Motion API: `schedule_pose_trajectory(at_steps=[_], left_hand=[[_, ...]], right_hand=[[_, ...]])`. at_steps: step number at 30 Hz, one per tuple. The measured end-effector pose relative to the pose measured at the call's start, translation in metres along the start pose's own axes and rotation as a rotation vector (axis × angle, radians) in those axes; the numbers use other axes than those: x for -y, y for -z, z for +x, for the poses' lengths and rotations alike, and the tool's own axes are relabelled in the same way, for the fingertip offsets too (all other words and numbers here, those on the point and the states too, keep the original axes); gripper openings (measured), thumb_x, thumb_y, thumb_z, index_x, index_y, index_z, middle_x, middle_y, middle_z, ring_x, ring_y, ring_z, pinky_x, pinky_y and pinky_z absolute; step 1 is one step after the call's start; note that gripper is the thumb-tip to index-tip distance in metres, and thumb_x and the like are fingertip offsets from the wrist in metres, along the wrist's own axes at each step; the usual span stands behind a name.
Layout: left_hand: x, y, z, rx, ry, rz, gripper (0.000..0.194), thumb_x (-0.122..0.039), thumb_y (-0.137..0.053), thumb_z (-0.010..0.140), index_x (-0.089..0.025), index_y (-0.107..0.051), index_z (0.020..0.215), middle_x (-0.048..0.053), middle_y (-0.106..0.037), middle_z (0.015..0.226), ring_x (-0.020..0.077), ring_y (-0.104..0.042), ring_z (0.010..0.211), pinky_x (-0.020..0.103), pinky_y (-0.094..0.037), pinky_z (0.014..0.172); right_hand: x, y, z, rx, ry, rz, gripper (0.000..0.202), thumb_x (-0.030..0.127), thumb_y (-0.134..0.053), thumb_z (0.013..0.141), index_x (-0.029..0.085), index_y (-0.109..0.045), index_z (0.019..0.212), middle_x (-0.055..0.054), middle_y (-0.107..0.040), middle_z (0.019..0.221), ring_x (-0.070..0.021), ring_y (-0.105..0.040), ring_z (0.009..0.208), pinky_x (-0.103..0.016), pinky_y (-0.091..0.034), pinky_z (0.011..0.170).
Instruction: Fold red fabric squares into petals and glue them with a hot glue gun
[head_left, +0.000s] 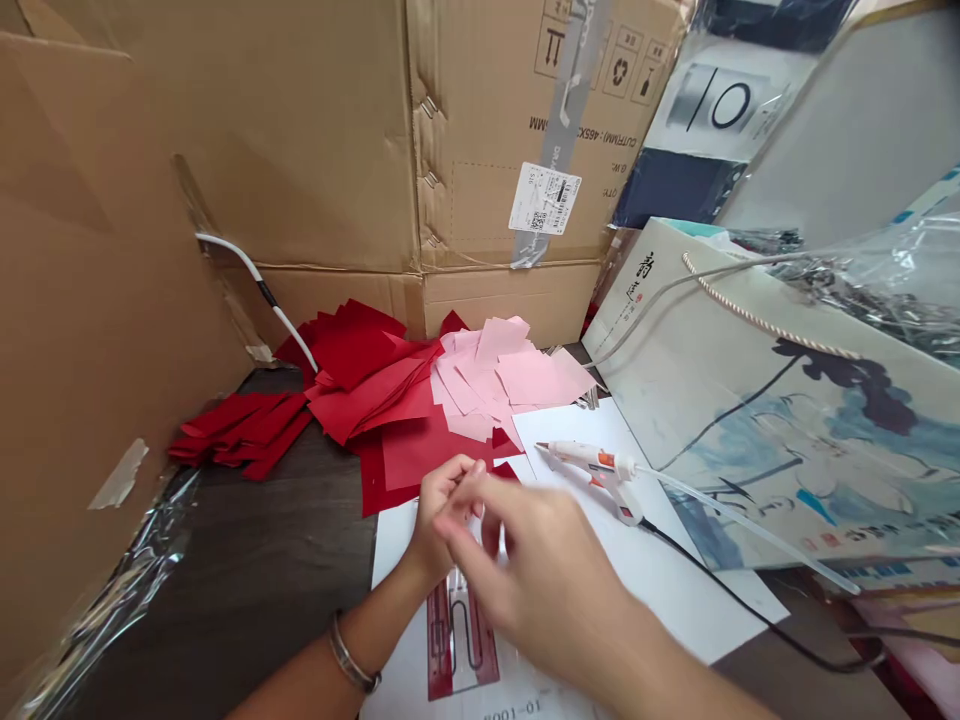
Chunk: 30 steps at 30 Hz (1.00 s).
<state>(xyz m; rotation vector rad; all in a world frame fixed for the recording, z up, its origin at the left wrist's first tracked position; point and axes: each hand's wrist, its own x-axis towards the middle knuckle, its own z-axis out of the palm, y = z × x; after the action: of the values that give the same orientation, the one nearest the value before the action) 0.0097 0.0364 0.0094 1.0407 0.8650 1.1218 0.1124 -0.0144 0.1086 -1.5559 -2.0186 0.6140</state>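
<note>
– Found the red-edged template (463,650) where?
– In the lower middle of the frame, on white paper (675,605), partly covered by the right hand (551,560).
– And saw the fingers (499,495) how?
– Bent inward at mid-frame, with the left hand (435,520) curled close against the right fingertips; couldn't tell of anything pinched between.
– Noticed what farther out?
– Spotted a glue gun (600,465) right of centre, red sheets (375,375) beside pink sheets (487,365) above the hands.
– And beyond?
– Saw a painted bag (750,430) at right, cardboard (300,130) across the upper left, dark surface (262,560) at lower left.
</note>
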Motion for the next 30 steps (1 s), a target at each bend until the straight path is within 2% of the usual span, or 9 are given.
schedule_pose_trajectory(at_steps=[2, 4, 7, 10, 17, 20, 23, 27, 30], left_hand=[[0.0, 0.0, 0.0, -0.001, -0.051, 0.055, 0.035, -0.047, -0.061, 0.085, -0.017, -0.059, 0.067, 0.001, -0.057, 0.06, 0.0106, -0.043, 0.051, 0.025, -0.031, 0.05], [0.001, 0.001, 0.0, -0.023, -0.1, 0.114, 0.033, -0.045, -0.058, 0.088, -0.017, -0.059, 0.071, 0.001, -0.058, 0.062, 0.0099, -0.042, 0.05, 0.025, -0.032, 0.049], [0.0, 0.0, -0.001, -0.063, -0.151, 0.216, 0.029, -0.041, -0.052, 0.091, -0.018, -0.058, 0.076, 0.001, -0.058, 0.065, 0.0103, -0.043, 0.051, 0.024, -0.034, 0.051], [-0.002, -0.002, -0.001, -0.066, -0.206, 0.369, 0.021, -0.036, -0.056, 0.09, -0.018, -0.062, 0.082, 0.002, -0.061, 0.07, 0.0124, -0.048, 0.057, 0.025, -0.038, 0.055], [0.003, -0.01, -0.003, 0.071, -0.317, 0.732, 0.012, -0.023, -0.066, 0.08, -0.024, -0.07, 0.092, 0.004, -0.069, 0.09, 0.0193, -0.054, 0.07, 0.032, -0.041, 0.069], [0.006, -0.013, -0.005, 0.117, -0.33, 0.834, 0.013, -0.02, -0.066, 0.08, -0.023, -0.069, 0.091, 0.006, -0.069, 0.092, 0.0234, -0.055, 0.08, 0.036, -0.042, 0.073], [0.008, -0.014, -0.008, 0.161, -0.334, 0.915, 0.011, -0.015, -0.062, 0.08, -0.022, -0.068, 0.087, 0.005, -0.069, 0.091, 0.0248, -0.054, 0.085, 0.038, -0.042, 0.077], [0.007, -0.012, -0.014, 0.214, -0.343, 0.98, 0.012, -0.013, -0.058, 0.082, -0.02, -0.066, 0.087, 0.005, -0.07, 0.095, 0.0249, -0.053, 0.087, 0.038, -0.043, 0.077], [0.007, -0.009, -0.017, 0.233, -0.346, 0.99, 0.011, -0.014, -0.059, 0.083, -0.019, -0.066, 0.089, 0.005, -0.07, 0.1, 0.0251, -0.053, 0.091, 0.038, -0.044, 0.08]], right_hand=[[-0.021, -0.016, -0.041, -0.028, -0.014, 0.048, 0.025, 0.038, -0.049, 0.091, 0.023, -0.064, 0.078, 0.0, -0.06, 0.058, -0.0166, -0.052, 0.048, -0.031, -0.039, 0.05], [-0.049, -0.024, -0.069, -0.12, -0.091, 0.085, 0.02, 0.037, -0.051, 0.091, 0.023, -0.065, 0.092, 0.0, -0.061, 0.062, -0.0163, -0.053, 0.047, -0.03, -0.042, 0.049], [-0.085, -0.021, -0.089, -0.338, -0.277, 0.0, 0.021, 0.044, -0.054, 0.089, 0.024, -0.061, 0.085, 0.001, -0.053, 0.057, -0.0178, -0.051, 0.047, -0.031, -0.042, 0.046], [-0.099, -0.012, -0.094, -0.423, -0.392, -0.073, 0.024, 0.049, -0.054, 0.088, 0.026, -0.058, 0.085, 0.0, -0.054, 0.063, -0.0184, -0.05, 0.046, -0.034, -0.044, 0.048], [-0.098, -0.005, -0.077, -0.191, -0.197, -0.015, 0.025, 0.039, -0.048, 0.094, 0.024, -0.067, 0.101, -0.006, -0.069, 0.09, -0.0193, -0.06, 0.057, -0.036, -0.051, 0.057], [-0.103, -0.01, -0.062, -0.056, -0.097, -0.029, 0.029, 0.032, -0.045, 0.095, 0.024, -0.069, 0.11, -0.007, -0.068, 0.119, -0.0241, -0.069, 0.09, -0.039, -0.056, 0.078], [-0.108, -0.02, -0.053, 0.03, -0.048, -0.075, 0.031, 0.026, -0.046, 0.093, 0.025, -0.07, 0.113, -0.003, -0.062, 0.131, -0.0266, -0.064, 0.112, -0.042, -0.052, 0.093], [-0.11, -0.027, -0.049, 0.067, -0.087, -0.086, 0.03, 0.022, -0.047, 0.091, 0.026, -0.073, 0.106, 0.0, -0.065, 0.127, -0.0228, -0.065, 0.11, -0.035, -0.051, 0.09], [-0.108, -0.026, -0.046, 0.032, -0.152, -0.081, 0.026, 0.024, -0.05, 0.089, 0.023, -0.071, 0.104, -0.004, -0.067, 0.122, -0.022, -0.067, 0.098, -0.035, -0.05, 0.084]])
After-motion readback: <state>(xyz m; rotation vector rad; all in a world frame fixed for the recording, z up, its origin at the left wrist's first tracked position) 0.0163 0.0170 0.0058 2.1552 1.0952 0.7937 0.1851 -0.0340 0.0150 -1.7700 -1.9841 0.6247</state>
